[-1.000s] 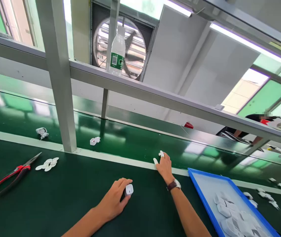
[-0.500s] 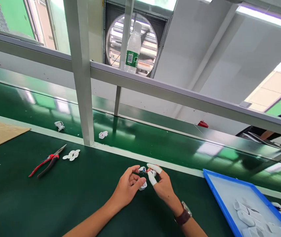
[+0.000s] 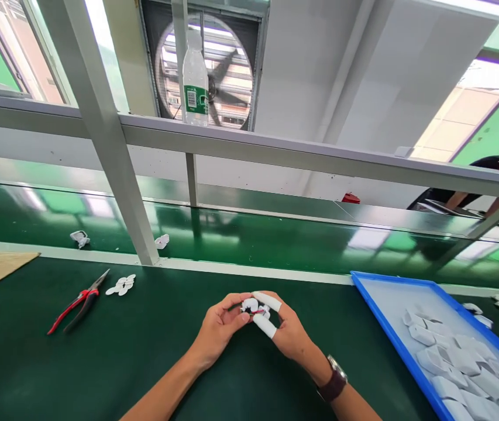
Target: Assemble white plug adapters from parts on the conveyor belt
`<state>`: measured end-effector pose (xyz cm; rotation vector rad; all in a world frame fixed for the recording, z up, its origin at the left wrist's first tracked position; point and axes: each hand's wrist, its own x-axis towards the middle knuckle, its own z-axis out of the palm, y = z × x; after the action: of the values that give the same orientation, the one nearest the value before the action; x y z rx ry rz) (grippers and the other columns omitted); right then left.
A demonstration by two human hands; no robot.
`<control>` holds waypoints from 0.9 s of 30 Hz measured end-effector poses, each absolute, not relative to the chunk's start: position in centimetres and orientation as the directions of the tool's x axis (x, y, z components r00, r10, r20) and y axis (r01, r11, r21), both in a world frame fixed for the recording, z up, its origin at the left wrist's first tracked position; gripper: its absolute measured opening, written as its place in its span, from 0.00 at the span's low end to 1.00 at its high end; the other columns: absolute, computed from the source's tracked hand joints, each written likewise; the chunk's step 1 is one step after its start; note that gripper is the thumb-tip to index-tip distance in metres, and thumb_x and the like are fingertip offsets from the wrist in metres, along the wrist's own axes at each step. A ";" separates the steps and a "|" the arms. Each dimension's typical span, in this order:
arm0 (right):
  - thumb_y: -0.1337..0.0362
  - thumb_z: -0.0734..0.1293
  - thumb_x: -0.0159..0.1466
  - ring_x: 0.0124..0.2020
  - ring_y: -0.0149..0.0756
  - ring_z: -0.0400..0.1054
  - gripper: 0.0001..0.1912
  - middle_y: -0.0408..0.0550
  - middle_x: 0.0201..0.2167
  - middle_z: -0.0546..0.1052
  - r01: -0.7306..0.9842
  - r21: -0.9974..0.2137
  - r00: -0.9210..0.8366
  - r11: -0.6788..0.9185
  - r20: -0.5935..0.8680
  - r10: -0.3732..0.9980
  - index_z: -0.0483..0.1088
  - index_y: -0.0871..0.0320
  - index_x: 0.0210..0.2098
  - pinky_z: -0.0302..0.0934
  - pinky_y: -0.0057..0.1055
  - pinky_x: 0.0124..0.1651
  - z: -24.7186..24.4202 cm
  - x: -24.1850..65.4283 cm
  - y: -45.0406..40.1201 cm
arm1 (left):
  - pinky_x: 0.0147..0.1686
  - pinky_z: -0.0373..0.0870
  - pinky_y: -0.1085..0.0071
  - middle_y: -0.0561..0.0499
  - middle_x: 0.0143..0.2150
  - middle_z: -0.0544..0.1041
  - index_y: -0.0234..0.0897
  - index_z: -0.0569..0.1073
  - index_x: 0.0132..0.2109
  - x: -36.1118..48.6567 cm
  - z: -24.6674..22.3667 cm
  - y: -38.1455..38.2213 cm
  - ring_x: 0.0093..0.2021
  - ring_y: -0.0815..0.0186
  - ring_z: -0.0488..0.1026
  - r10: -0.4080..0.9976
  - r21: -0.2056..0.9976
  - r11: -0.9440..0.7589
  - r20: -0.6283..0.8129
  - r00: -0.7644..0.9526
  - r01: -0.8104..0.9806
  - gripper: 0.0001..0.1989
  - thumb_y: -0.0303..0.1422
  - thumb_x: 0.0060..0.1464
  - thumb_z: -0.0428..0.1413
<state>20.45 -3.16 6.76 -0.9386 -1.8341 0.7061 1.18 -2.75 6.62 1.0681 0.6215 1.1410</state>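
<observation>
Between my two hands, just above the green table, is a small white plastic housing (image 3: 250, 305) with dark inner parts and a short red wire. My left hand (image 3: 222, 325) pinches its left side between thumb and fingers. White finger covers sit on the thumb and a finger of my right hand (image 3: 285, 328), which is closed on the right part of the same piece. The fingertips hide some of the housing. I wear a watch (image 3: 336, 379) on my right wrist.
Red-and-black pliers (image 3: 83, 301) and small white plastic pieces (image 3: 121, 285) lie to the left. A blue-rimmed tray (image 3: 392, 333) of white housings stands at right. Beyond the table edge runs a green conveyor (image 3: 249, 237), crossed by a metal post (image 3: 111, 140). A co-worker's arms (image 3: 457, 200) show at far right.
My hands have brought the white pieces closer together and turned them; the dark board and wires show less. The camera view has tilted and shifted right.
</observation>
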 end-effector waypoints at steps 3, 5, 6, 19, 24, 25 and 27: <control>0.64 0.67 0.68 0.42 0.35 0.76 0.18 0.48 0.47 0.78 0.310 -0.761 -0.269 0.570 0.505 0.820 0.71 0.50 0.57 0.74 0.33 0.47 6.0 21.3 -3.3 | 0.55 0.76 0.53 0.44 0.52 0.76 0.42 0.72 0.61 1.2 5.4 -2.7 0.52 0.54 0.77 0.945 0.971 -0.162 0.204 0.255 -0.176 0.33 0.40 0.49 0.70; 0.66 0.67 0.67 0.43 0.36 0.76 0.20 0.48 0.46 0.78 0.342 -0.746 -0.183 0.572 0.544 0.819 0.70 0.49 0.59 0.74 0.32 0.46 5.6 22.0 -3.3 | 0.59 0.73 0.48 0.43 0.58 0.73 0.45 0.67 0.65 1.2 4.3 -2.6 0.57 0.51 0.74 0.946 0.955 -0.282 0.261 0.190 0.091 0.42 0.37 0.44 0.72; 0.67 0.67 0.67 0.44 0.36 0.76 0.21 0.48 0.47 0.78 0.369 -0.735 -0.146 0.569 0.559 0.816 0.69 0.49 0.58 0.74 0.32 0.47 5.5 22.4 -3.2 | 0.61 0.70 0.46 0.43 0.61 0.71 0.46 0.66 0.66 1.2 3.9 -2.5 0.60 0.49 0.71 0.942 0.921 -0.317 0.279 0.184 0.226 0.44 0.36 0.42 0.73; 0.79 0.65 0.66 0.49 0.44 0.73 0.33 0.54 0.48 0.76 0.488 -0.392 -0.262 0.780 0.786 0.559 0.62 0.49 0.66 0.74 0.46 0.49 6.9 23.3 -4.0 | 0.55 0.76 0.59 0.48 0.53 0.78 0.45 0.70 0.57 1.5 3.7 -2.3 0.52 0.60 0.77 0.862 0.761 -0.507 0.435 0.261 0.405 0.14 0.32 0.65 0.55; 0.78 0.65 0.66 0.48 0.45 0.74 0.31 0.54 0.48 0.77 0.494 -0.369 -0.276 0.787 0.792 0.545 0.64 0.48 0.64 0.75 0.47 0.47 7.1 22.6 -4.7 | 0.54 0.77 0.58 0.46 0.53 0.78 0.44 0.71 0.57 1.2 4.1 -2.6 0.53 0.59 0.77 0.820 0.723 -0.572 0.510 0.258 0.388 0.14 0.33 0.66 0.54; 0.78 0.65 0.66 0.48 0.45 0.74 0.30 0.54 0.47 0.77 0.498 -0.348 -0.294 0.794 0.794 0.532 0.64 0.48 0.63 0.75 0.47 0.48 7.2 22.5 -4.8 | 0.56 0.76 0.57 0.45 0.54 0.77 0.44 0.71 0.59 1.2 4.1 -2.6 0.54 0.58 0.76 0.801 0.704 -0.598 0.532 0.274 0.384 0.15 0.32 0.67 0.54; 0.79 0.65 0.66 0.48 0.44 0.74 0.30 0.54 0.46 0.78 0.506 -0.306 -0.331 0.806 0.794 0.510 0.64 0.50 0.64 0.75 0.47 0.49 7.3 22.3 -4.9 | 0.57 0.75 0.57 0.45 0.55 0.76 0.46 0.69 0.62 1.1 4.1 -2.7 0.56 0.58 0.75 0.779 0.683 -0.627 0.554 0.294 0.375 0.18 0.31 0.67 0.53</control>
<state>22.32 -4.85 7.28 -0.7573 -1.9833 0.0039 1.12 -2.69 4.14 2.1433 1.0308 1.2809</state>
